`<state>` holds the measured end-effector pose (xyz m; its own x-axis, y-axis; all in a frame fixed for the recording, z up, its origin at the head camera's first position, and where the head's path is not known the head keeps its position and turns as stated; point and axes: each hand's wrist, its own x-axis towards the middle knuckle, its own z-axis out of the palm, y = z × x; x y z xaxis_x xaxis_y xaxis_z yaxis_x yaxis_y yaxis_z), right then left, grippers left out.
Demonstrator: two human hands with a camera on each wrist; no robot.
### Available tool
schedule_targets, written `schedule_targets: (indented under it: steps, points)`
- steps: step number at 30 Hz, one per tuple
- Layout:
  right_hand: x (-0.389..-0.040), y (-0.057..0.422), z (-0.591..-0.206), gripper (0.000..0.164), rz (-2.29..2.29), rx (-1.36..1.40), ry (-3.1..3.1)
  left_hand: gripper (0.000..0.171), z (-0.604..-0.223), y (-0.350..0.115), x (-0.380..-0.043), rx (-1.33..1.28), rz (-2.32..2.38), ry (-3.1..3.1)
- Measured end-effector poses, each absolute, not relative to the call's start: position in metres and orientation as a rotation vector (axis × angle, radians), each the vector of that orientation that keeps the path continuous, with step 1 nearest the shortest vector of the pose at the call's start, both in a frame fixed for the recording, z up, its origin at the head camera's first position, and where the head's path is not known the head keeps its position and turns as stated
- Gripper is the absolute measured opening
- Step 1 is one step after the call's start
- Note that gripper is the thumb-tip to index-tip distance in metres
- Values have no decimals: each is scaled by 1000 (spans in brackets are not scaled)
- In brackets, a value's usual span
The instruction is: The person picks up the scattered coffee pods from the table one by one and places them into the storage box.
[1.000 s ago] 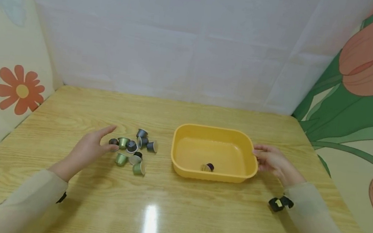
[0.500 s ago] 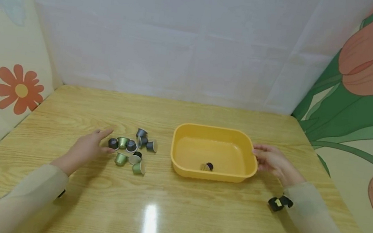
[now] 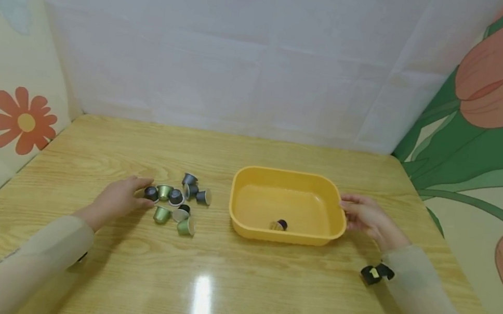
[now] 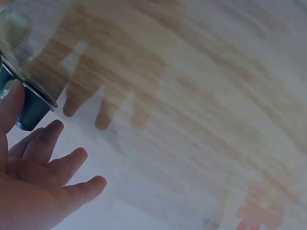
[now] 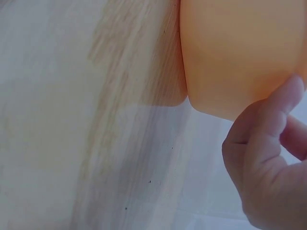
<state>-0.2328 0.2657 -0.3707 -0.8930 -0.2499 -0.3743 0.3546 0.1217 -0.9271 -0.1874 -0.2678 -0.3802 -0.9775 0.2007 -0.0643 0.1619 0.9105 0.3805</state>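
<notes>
Coffee capsules in dark and green colours lie in a loose cluster left of the middle. My left hand (image 3: 118, 198) reaches in from the left, thumb and index finger on either side of the outermost dark capsule (image 3: 151, 193). In the left wrist view, the thumb overlaps this dark capsule (image 4: 32, 106) and the other fingers are spread apart. At the right end of a yellow plastic tub (image 3: 232, 204), my right hand (image 3: 373, 221) holds its side, fingers bent against the outer wall in the right wrist view. A gold and dark capsule (image 3: 279, 225) lies inside the tub.
Beside the left hand lie a green capsule (image 3: 161, 214), another dark capsule (image 3: 176, 197) and several more. All stand on a wood-grain table (image 3: 263, 294). A white sheet (image 3: 244, 62) hangs behind, with flower-print panels on both sides.
My left hand has shifted slightly, bringing its thumb and index finger to both sides of the outermost dark capsule. The right hand and tub have stayed in place.
</notes>
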Motion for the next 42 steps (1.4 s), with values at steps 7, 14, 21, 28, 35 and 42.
schedule_targets:
  steps: [7,14,21,28,35,42]
  points:
    - [-232,265,-371,43,-1831,102,1944,56,-385,-266,-190,320,583,2994]
    - [-234,265,-372,39,-1847,95,1934,50,-387,-269,-193,327,580,3020]
    - [-234,265,-372,36,-1844,100,1935,52,-383,-273,-191,251,598,2998]
    - [-234,266,-372,27,-1861,92,1918,57,-370,-279,-185,181,671,2994]
    - [-233,267,-372,27,-1864,72,1916,56,-361,-278,-182,199,838,2957]
    - [-232,267,-372,26,-1860,76,1927,57,-355,-270,-180,202,895,2945]
